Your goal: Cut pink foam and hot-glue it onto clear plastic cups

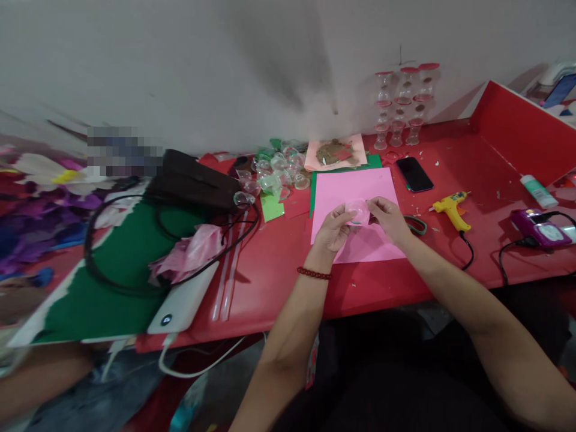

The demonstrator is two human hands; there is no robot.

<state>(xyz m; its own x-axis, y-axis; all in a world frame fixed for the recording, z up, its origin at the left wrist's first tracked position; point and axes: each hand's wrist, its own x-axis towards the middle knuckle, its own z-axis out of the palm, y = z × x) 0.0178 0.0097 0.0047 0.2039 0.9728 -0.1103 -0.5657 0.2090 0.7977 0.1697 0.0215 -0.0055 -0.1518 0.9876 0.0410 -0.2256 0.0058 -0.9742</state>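
Observation:
Both my hands meet over a pink sheet of paper (351,192) lying on the red table (270,270). My left hand (333,229), with a red bead bracelet at the wrist, and my right hand (387,217) each pinch a side of a small clear plastic cup (358,211) held just above the sheet. The fingers of both hands are closed on the cup. A green sheet (373,161) peeks out from under the pink one.
A heap of clear plastic cups (275,173) lies behind left. Stacked cup towers (402,108) stand by the wall. A black phone (414,174), a yellow glue gun (451,208), scissors (417,224), a glue bottle (539,191), a purple device (540,229), a power bank (180,303) and cables (135,282) lie around.

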